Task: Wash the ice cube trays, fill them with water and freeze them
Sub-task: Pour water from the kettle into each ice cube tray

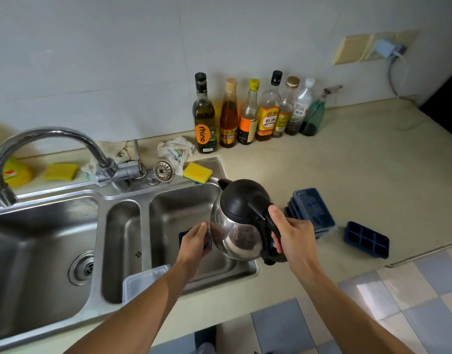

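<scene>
— What do the grips hold?

— The right grip (pixel 294 236) is wrapped round the black handle of a steel kettle (pixel 235 226), thumb on top. The left grip (pixel 194 242) pinches the end of a blue ice cube tray (pixel 182 237). That tray is mostly hidden behind the kettle and sits over the right basin (pixel 184 208) of the sink.

— How much room around them?

— The kettle hangs over the basin's right rim, spout toward the back wall. The tabletop (pixel 347 175) ends at its front edge just below the right wrist. A broad stretch of tabletop lies between the trays and the row at the wall.

— And the count?

— One held tray. One open tray (pixel 366 240) lies near the front edge, with a stack of lidded trays (pixel 313 208) just beside it, number unclear. One clear lid (pixel 140 279) rests at the sink's front rim, partly under the left forearm. Three basins, one faucet (pixel 48 132). Six bottles (pixel 268 116) and one spray bottle (pixel 314 116) stand against the wall. Two yellow sponges (pixel 197 172) lie behind the sink.
</scene>
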Tool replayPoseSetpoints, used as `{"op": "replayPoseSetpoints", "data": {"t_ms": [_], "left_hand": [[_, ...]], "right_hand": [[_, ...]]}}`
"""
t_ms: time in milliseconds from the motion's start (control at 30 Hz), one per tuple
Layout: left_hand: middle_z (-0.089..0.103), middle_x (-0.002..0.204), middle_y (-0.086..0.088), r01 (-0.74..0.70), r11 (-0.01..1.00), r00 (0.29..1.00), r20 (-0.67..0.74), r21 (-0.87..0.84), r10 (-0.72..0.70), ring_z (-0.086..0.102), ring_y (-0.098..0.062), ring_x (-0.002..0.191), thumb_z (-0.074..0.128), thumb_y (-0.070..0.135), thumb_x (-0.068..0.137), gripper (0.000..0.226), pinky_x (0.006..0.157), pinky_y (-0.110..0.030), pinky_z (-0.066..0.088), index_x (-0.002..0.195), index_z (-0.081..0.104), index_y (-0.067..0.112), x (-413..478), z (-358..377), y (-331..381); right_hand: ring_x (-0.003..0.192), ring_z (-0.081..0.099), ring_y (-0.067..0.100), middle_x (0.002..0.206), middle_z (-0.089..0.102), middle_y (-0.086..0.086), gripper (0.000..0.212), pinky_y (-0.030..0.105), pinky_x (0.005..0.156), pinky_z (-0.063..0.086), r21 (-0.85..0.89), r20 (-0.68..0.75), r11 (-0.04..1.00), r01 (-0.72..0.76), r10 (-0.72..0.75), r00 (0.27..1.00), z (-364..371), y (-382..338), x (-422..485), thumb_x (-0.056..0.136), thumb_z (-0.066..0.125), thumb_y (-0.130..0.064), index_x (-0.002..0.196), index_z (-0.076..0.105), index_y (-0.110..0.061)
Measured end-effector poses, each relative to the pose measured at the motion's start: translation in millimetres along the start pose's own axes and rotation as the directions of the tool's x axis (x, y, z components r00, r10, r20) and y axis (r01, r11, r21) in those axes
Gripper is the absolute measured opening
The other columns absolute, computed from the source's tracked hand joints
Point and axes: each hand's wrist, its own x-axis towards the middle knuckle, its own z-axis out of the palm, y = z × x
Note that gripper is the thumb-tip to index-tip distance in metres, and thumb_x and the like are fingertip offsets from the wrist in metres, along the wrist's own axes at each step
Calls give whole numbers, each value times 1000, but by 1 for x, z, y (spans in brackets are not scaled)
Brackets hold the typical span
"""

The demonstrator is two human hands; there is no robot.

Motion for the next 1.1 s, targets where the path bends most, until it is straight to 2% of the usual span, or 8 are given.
{"op": "replayPoseSetpoints", "data": {"t_ms": [100,267,400,467,633,800,933,1100], "left_hand": [[74,103,-17,29,997,1000,2,-75,-29,68,-27,97,48,34,106,35,82,-35,55,99,72,10,-12,-1,-9],[71,114,-17,63,990,998,38,-125,-59,67,-31,108,45,43,105,42,78,-34,56,116,67,10,-33,-10,-33],[72,111,-19,81,987,997,16,-142,-79,66,-33,106,44,43,105,41,92,-46,57,107,68,9,-42,-18,-44],[73,108,-17,93,983,996,13,-156,-92,66,-32,102,44,43,105,40,94,-47,54,100,69,11,-44,-21,-46],[75,106,-17,138,972,990,1,-189,-141,66,-33,102,47,43,104,41,102,-54,49,106,69,8,-46,-30,-47],[75,99,-16,171,952,984,-7,-255,-179,65,-34,98,49,39,104,36,91,-48,52,93,70,12,-45,-35,-48],[73,109,-20,175,951,984,6,-254,-180,64,-38,105,45,40,105,42,101,-54,49,108,69,5,-45,-36,-50],[74,110,-19,204,943,977,-14,-262,-215,64,-40,113,47,39,105,41,99,-53,52,115,69,6,-45,-38,-48]], "right_hand": [[41,52,11,49,59,4,51,17,44,45,-30,42,1000,6,-5,999,-4,-2,-12,89,68,-49,50,65,-16],[40,53,11,47,60,3,51,19,43,44,-84,113,995,51,-42,993,-6,-4,-27,89,69,-50,48,68,-21],[40,52,13,48,60,5,51,21,41,43,-112,155,992,54,-36,987,-3,-7,-32,87,72,-50,48,67,-17],[40,52,14,48,60,6,52,21,41,43,-132,176,989,65,-41,983,1,-9,-34,86,72,-50,48,67,-15],[41,53,17,49,62,10,58,26,44,45,-215,194,974,72,-30,981,11,-12,-34,86,71,-52,52,67,-6],[40,52,16,47,60,9,62,25,42,44,-240,211,968,66,-14,977,18,-16,-32,87,72,-51,54,65,1],[40,52,14,48,61,7,63,23,42,44,-258,223,964,59,0,975,22,-19,-29,86,71,-52,58,66,4],[39,51,12,48,60,6,60,21,41,44,-277,215,960,43,18,976,28,-22,-26,86,71,-53,56,67,-1]]}}
